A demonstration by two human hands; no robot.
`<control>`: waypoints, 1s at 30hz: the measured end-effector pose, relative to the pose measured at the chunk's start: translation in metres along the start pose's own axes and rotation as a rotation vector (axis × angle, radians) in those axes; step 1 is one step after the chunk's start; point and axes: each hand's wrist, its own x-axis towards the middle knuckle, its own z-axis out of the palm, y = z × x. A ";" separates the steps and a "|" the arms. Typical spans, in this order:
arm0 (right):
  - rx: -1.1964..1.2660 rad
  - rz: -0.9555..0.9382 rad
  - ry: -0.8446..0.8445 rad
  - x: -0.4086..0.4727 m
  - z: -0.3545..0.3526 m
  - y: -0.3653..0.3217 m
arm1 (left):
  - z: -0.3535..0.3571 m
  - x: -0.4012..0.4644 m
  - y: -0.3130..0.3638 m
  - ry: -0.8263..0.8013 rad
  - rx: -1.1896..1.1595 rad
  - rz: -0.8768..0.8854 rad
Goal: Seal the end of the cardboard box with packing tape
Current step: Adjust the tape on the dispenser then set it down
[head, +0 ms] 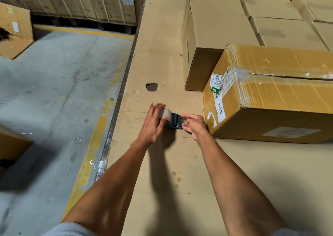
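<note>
Left hand (pixel 153 123) clamped over the tape roll (pixel 165 115) of the dispenser (pixel 173 120), thumb on the roll face. Right hand (pixel 193 124) pinching at the dispenser's front end, at 3 o'clock from the roll; cannot tell if tape is caught between the fingertips. Dispenser sits on the flat cardboard surface (pixel 162 172). Cardboard box (pixel 273 98) lies at 2 o'clock from the hands, just beside the right hand, labelled end facing them, clear tape on its top edge. Hole (pixel 151 87) in the cardboard at 12 o'clock. Stacked boxes (pixel 234 19) behind. Concrete floor (pixel 54 91) at 9 o'clock.

cardboard sheet (pixel 162 37) (holed), cardboard box (pixel 281 98), tape dispenser (pixel 173 121)
</note>
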 end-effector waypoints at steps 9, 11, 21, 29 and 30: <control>-0.211 -0.091 0.111 0.027 -0.003 0.014 | 0.012 0.011 0.007 -0.068 0.683 0.400; -0.190 -0.074 0.111 0.030 -0.002 0.015 | 0.015 0.013 0.002 -0.032 0.677 0.384; 0.111 0.005 0.111 0.000 0.004 0.003 | 0.018 0.012 -0.004 0.039 0.464 0.387; 0.333 0.059 0.034 -0.006 0.000 0.003 | 0.011 0.012 -0.009 0.031 0.321 0.316; 0.374 0.079 0.008 -0.006 -0.004 0.004 | 0.010 0.012 -0.008 0.023 0.335 0.319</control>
